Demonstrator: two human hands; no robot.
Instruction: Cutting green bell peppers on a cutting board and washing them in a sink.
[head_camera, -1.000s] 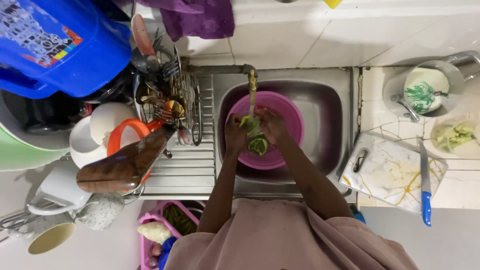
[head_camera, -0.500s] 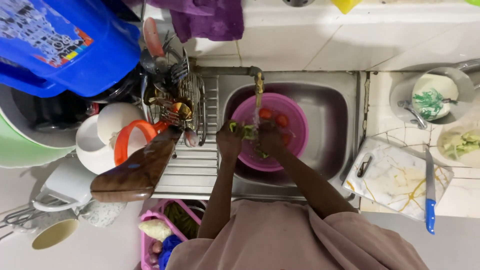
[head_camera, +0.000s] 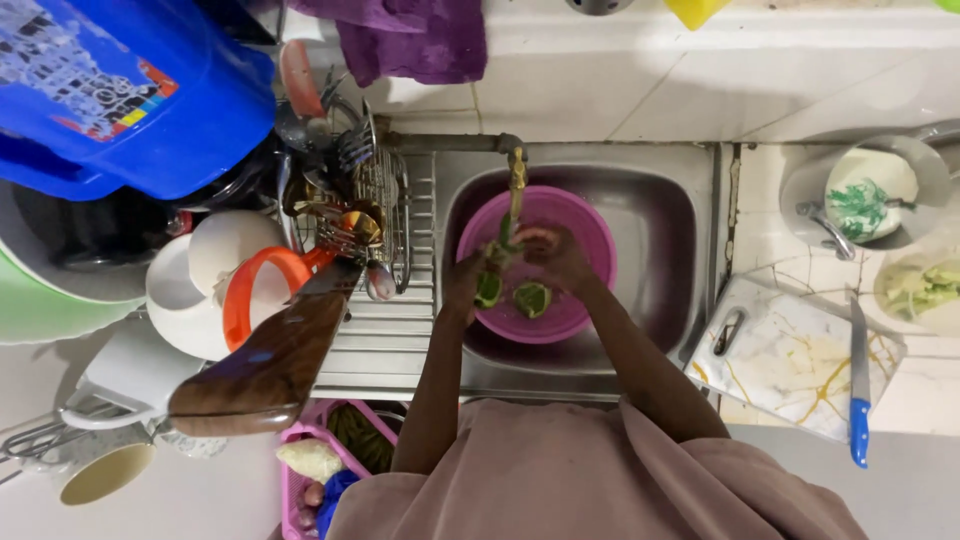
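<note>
Both of my hands are over a pink bowl (head_camera: 580, 225) that sits in the steel sink (head_camera: 665, 250), right under the brass tap (head_camera: 515, 172). My left hand (head_camera: 468, 280) grips a green vegetable (head_camera: 490, 283) that hangs over the bowl's left side. My right hand (head_camera: 548, 255) is curled above the bowl's middle, touching the top of the same vegetable. A second green piece (head_camera: 532, 298) lies inside the bowl. Whether water runs from the tap is unclear.
Left of the sink, a drainer holds cutlery in a wire rack (head_camera: 370, 215), white bowls, an orange handle and a wooden board (head_camera: 265, 365). A blue tub (head_camera: 130, 90) sits behind. On the right lie a marbled cutting board (head_camera: 790, 355), a blue-handled knife (head_camera: 858, 390) and a pot (head_camera: 865, 195).
My hands have shifted slightly within the bowl, the green vegetable now held lower at the left side. A second green piece shows in the bowl.
</note>
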